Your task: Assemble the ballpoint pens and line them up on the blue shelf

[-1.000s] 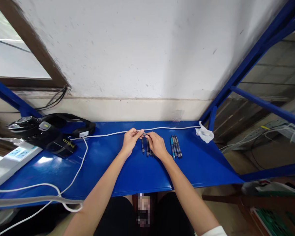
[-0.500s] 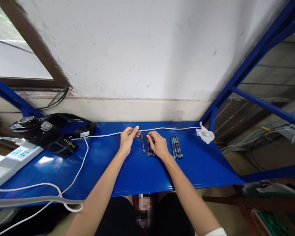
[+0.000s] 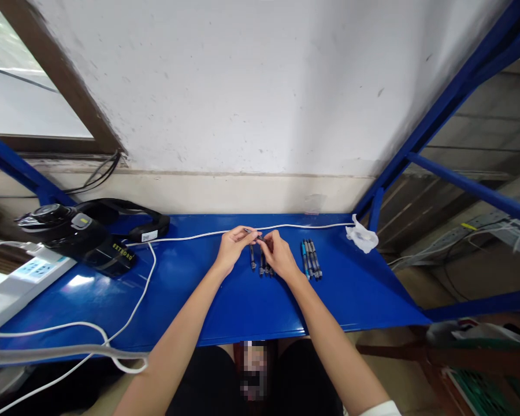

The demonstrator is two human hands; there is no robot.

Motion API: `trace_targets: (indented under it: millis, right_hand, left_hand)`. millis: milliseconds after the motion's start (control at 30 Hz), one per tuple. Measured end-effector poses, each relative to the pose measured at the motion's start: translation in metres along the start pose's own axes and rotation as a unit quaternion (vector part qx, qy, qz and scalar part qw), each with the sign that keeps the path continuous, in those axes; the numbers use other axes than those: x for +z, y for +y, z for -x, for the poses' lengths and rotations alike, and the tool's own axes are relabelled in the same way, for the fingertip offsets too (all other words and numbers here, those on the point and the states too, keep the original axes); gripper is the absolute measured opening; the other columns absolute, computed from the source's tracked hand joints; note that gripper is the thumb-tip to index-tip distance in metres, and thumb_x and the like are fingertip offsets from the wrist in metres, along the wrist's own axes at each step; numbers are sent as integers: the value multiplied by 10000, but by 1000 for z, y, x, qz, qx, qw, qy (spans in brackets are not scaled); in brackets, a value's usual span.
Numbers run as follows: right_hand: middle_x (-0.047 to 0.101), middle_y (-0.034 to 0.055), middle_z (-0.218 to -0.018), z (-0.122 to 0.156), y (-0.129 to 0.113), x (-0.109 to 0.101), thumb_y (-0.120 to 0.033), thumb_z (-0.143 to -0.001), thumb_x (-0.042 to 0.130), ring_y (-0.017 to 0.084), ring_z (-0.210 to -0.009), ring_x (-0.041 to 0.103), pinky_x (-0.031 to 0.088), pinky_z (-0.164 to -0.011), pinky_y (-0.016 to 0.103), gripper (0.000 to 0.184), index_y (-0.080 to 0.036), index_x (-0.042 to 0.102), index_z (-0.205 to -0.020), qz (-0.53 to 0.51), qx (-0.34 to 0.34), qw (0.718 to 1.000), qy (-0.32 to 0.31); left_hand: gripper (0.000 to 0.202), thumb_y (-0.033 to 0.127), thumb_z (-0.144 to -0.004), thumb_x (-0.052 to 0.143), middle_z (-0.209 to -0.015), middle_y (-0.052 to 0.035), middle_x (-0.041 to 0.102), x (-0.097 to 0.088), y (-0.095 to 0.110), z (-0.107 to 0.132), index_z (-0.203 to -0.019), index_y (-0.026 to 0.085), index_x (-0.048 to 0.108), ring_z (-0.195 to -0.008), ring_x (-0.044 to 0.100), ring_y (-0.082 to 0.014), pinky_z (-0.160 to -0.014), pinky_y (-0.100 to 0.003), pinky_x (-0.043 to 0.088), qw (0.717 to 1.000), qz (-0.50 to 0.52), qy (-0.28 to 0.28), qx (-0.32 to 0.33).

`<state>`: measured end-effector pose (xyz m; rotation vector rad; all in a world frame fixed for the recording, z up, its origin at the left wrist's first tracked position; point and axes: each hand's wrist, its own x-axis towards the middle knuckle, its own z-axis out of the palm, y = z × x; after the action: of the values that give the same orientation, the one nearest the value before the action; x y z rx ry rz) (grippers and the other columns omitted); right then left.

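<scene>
My left hand [image 3: 233, 248] and my right hand [image 3: 279, 253] meet above the blue table [image 3: 199, 300], both pinched on a thin dark pen [image 3: 253, 233] held between their fingertips. Just below the hands a few dark pen parts [image 3: 260, 263] lie on the table, partly covered by my right hand. To the right of my right hand a small row of blue and black pens [image 3: 311, 259] lies side by side.
A white cable [image 3: 190, 236] runs along the back of the table and loops down the left. Black headphones and a black device [image 3: 91, 234] sit at the back left beside a white power strip [image 3: 13, 286]. A crumpled white tissue [image 3: 361, 236] lies at the back right.
My hands drew slightly apart along the pen half a second ago, then closed together again; the left fingertips now sit nearer the right hand.
</scene>
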<state>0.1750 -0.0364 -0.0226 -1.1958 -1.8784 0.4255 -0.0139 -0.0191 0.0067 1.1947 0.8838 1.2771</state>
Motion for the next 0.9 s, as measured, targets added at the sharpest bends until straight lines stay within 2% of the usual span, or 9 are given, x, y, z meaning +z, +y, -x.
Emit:
trace_targets:
  millis: [200,433,600,733,800,900]
  right_hand:
    - [744,43,-936,0,2,0,-469,-1140,531,212,-737,677,465,-686,302,229,-263,563,-1047,-19,-15,1000,7]
    - [782,75,-1104,0,-5,-5,-457,-1177,461,242,-968,751,520,-817,318,284,-267,666,-1230,20,-45,999,1]
    - [769,57,-995,1,-4,-5,-492,-1139,546,229,-822,725,525,-748,316,274,-243,656,-1169,12,-6,1000,6]
    - [785,87,-1174,0,-6,-6,-432,-1178,438,246,-1048,755,552,-878,336,302,-267,678,-1260,15,-32,999,-18]
    - [784,87,-1172,0,-7,-6,-448,-1170,463,244,-1018,755,559,-874,339,301,-265,669,-1292,8,-21,1000,-12]
    - [777,71,-1084,0,-9,-6,-474,-1156,502,234,-916,739,554,-833,329,295,-253,674,-1247,3,-8,1000,-2]
  left_hand:
    - [356,464,-850,930,-1158,-125,868,-2,1,2,-1078,201,857,-1041,819,-297,-1026,-450,613,999,-17,-42,0]
    - [341,462,-875,908,-1145,-119,868,-2,5,2,-1087,201,856,-1088,812,-306,-1096,-460,578,999,-21,-46,14]
    - [327,448,-908,882,-1234,-134,850,-1,7,3,-1118,200,848,-1207,781,-317,-1120,-443,562,998,-15,-57,16]
    - [338,448,-915,879,-1253,-140,843,-2,6,3,-1142,201,838,-1238,771,-316,-1149,-452,545,998,-1,-59,18]
    - [349,448,-907,889,-1247,-141,842,-2,5,3,-1150,203,834,-1238,770,-317,-1149,-454,545,998,6,-56,16]
    - [338,448,-915,880,-1225,-137,845,-2,4,3,-1146,205,833,-1235,769,-316,-1146,-450,545,998,3,-59,17]
